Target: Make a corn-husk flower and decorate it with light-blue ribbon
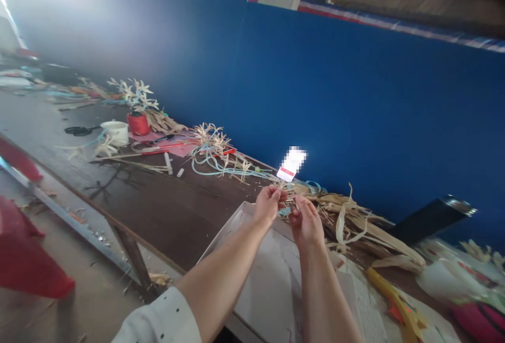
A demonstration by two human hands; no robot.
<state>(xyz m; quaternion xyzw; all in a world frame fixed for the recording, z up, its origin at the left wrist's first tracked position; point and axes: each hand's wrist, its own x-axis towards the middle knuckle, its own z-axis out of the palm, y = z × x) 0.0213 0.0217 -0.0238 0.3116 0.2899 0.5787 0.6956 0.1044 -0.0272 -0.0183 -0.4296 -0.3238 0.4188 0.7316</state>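
Beyond the shallow white tray [268, 280], my left fingers [272, 192] are pinching pale dried strands [281, 185]; right fingers' [306, 206] hold unclear. I'm judging strands light, brittle: hold mid-length.

The wall [374, 122] is deep blue and the table [173, 217] dark brown. Dry husks [366, 223] are pale straw, the cords [209, 172] light blue, the spool [139, 124] red, the cup [117, 133] cream. Dark dots pattern the white sleeve [161, 316].
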